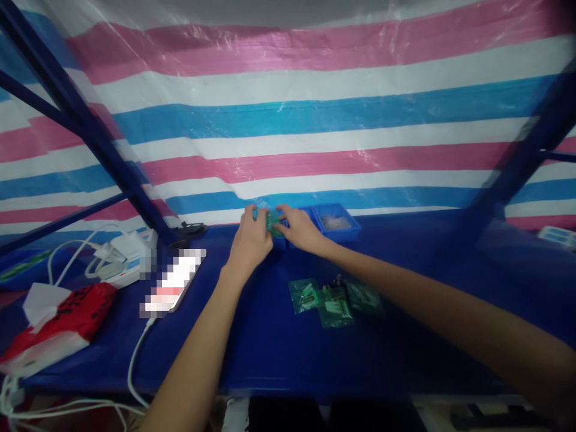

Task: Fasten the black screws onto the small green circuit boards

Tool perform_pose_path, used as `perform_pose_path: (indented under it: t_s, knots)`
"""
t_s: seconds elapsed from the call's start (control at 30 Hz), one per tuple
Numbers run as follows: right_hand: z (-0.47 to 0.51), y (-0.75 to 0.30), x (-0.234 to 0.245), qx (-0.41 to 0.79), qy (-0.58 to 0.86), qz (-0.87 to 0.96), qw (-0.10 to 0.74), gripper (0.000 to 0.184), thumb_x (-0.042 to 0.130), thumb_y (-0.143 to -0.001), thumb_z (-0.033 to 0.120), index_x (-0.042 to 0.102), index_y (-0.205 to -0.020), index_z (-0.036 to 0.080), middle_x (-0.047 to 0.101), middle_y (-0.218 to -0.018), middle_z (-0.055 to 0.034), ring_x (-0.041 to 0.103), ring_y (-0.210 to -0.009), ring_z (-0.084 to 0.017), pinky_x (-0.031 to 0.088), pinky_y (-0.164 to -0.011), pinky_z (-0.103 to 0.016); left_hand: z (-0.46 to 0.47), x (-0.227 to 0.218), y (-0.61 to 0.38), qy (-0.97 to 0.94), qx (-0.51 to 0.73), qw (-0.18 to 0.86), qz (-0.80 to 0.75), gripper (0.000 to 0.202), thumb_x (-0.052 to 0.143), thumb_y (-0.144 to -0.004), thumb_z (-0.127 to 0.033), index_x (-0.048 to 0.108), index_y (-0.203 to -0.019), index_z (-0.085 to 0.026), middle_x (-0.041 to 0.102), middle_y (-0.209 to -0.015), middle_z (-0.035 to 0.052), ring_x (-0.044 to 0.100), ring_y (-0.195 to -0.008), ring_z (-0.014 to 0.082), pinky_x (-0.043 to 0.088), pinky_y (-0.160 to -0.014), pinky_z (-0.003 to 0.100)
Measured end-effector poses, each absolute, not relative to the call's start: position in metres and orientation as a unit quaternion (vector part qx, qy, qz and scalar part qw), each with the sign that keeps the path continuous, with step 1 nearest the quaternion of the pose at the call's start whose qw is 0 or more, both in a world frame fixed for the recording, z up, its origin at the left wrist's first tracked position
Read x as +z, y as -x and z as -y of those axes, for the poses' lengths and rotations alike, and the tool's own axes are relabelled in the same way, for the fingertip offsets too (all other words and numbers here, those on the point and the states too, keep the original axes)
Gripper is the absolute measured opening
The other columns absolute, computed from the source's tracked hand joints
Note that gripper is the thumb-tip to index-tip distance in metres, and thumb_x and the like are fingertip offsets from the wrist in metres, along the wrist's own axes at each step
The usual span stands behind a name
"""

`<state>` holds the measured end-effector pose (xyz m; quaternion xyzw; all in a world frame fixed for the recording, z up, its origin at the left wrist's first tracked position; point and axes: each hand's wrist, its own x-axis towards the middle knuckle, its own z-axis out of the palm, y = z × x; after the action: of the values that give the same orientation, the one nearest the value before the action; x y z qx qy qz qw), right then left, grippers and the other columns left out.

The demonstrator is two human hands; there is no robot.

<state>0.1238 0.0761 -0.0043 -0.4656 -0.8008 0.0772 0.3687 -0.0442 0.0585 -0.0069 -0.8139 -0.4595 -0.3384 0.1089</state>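
Observation:
Both my arms reach far across the blue table (270,342). My left hand (251,239) and my right hand (299,229) meet at the back edge, fingers curled on a small green plastic packet (272,221) held between them, just over a blue bin. Nearer to me, three green packets (335,299) with small parts inside lie on the table under my right forearm.
A blue tray (336,223) with pale contents stands right of my hands. A phone (173,288) on a white cable lies to the left, beside a white power strip (121,261) and a red-and-white tissue pack (58,324). A striped tarp (315,120) and blue frame posts close the back.

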Motion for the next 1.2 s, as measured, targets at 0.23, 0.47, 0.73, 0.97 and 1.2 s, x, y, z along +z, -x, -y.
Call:
perform_pose_path:
  t_s: [0.23,0.47,0.73,0.97,1.2]
  knots:
    - [-0.082,-0.116,-0.010,0.017,0.466,0.834,0.296,0.016,0.059,-0.093,0.023,0.074,-0.090,0.018,0.073,-0.091,-0.0116,0.063,-0.098,-0.028,0.047,-0.085,-0.040,-0.067,-0.011,0.055,0.812,-0.212,0.094,0.535,0.027,0.049,-0.088,-0.019,0.071,-0.104,-0.018,0.057,-0.122,0.0153,0.055,-0.110,0.0370,0.049,-0.091,0.059]
    - [-0.057,-0.146,-0.002,-0.043,0.423,0.851,0.308,0.020,0.052,-0.096,0.021,0.072,-0.101,0.018,0.069,-0.107,-0.0124,0.055,-0.110,-0.027,0.042,-0.093,-0.042,-0.038,0.007,0.044,0.826,-0.100,0.128,0.540,0.043,0.046,-0.092,-0.020,0.057,-0.134,-0.014,0.057,-0.128,0.0187,0.054,-0.115,0.0351,0.050,-0.093,0.052]
    - [0.021,-0.220,0.015,0.008,0.406,0.878,0.252,0.024,0.047,-0.099,0.024,0.070,-0.096,0.019,0.072,-0.084,-0.0040,0.062,-0.074,-0.018,0.042,-0.069,-0.030,0.060,0.010,0.013,0.841,-0.149,0.079,0.514,0.044,0.046,-0.097,-0.021,0.052,-0.140,-0.017,0.048,-0.141,0.0174,0.048,-0.129,0.0364,0.046,-0.102,0.055]
    - [0.040,-0.262,0.006,0.052,0.441,0.874,0.198,0.021,0.054,-0.094,0.019,0.071,-0.104,0.020,0.076,-0.097,-0.0044,0.069,-0.087,-0.020,0.046,-0.076,-0.029,0.100,-0.025,-0.011,0.836,-0.231,-0.050,0.495,0.039,0.039,-0.103,-0.027,0.047,-0.142,-0.028,0.045,-0.144,0.0107,0.044,-0.136,0.0287,0.048,-0.105,0.049]
    - [0.043,-0.277,-0.008,0.077,0.439,0.884,0.140,0.021,0.055,-0.092,0.015,0.071,-0.104,0.022,0.073,-0.095,-0.0033,0.067,-0.087,-0.019,0.047,-0.077,-0.028,0.110,-0.037,-0.019,0.824,-0.259,-0.047,0.502,0.039,0.039,-0.104,-0.026,0.047,-0.142,-0.028,0.045,-0.144,0.0094,0.040,-0.137,0.0280,0.045,-0.108,0.049]
